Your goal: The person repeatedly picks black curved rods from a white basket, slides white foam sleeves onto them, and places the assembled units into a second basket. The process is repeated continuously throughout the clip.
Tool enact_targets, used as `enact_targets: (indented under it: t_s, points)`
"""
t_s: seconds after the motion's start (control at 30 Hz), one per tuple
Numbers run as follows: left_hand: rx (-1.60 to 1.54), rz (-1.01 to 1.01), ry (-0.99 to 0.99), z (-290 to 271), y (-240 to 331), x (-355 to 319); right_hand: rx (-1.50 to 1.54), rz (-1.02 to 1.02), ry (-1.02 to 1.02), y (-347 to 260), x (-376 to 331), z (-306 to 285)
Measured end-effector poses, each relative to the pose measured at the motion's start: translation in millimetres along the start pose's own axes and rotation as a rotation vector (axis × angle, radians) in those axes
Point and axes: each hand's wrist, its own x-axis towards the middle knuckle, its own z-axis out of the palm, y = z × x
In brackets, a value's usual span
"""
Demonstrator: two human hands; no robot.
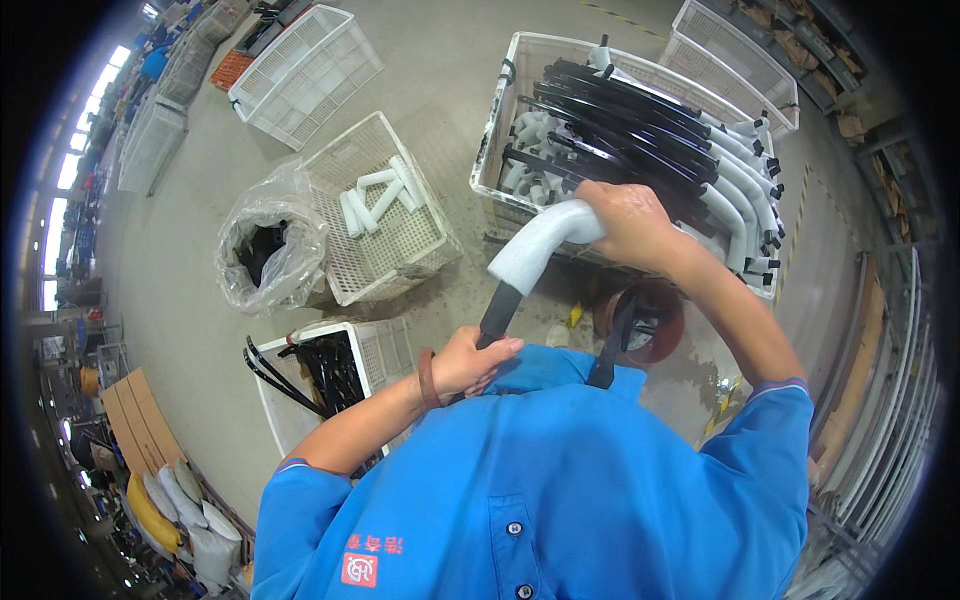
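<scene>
The black bent tube is up in front of the person's chest, w/ a white foam sleeve over its top end. The left hand is closed tight round the bare black part, low down near the blue shirt. The right hand is higher & curled shut over the top of the foam, wrist bent, elbow out to the side. The tube looks hard & stiff, prob. not heavy, and its shiny black skin may be slippy, so the bare part is the best spot to hold firm. The foam looks soft & squishy, so it's best gripped gently. Behind the hands a white crate on the floor is full of more black tubes & wrapped ones. Another crate holds a few foam sleeves, next to a clear bag of dark bits.
</scene>
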Motion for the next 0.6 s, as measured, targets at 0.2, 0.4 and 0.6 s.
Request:
enact_targets:
  t_s: [0.2, 0.4, 0.6]
  points:
    - [-0.025, -0.035, -0.111, -35, 0, -14, -0.401, -0.487, 0.055, -63, 40, 3]
    - [-0.139, -0.037, -0.301, -87, 2, -23, -0.377, -0.450, -0.012, -105, 66, 25]
    - [-0.030, 0.030, -0.178, -119, 8, -42, 0.240, 0.423, -0.218, -91, 71, -23]
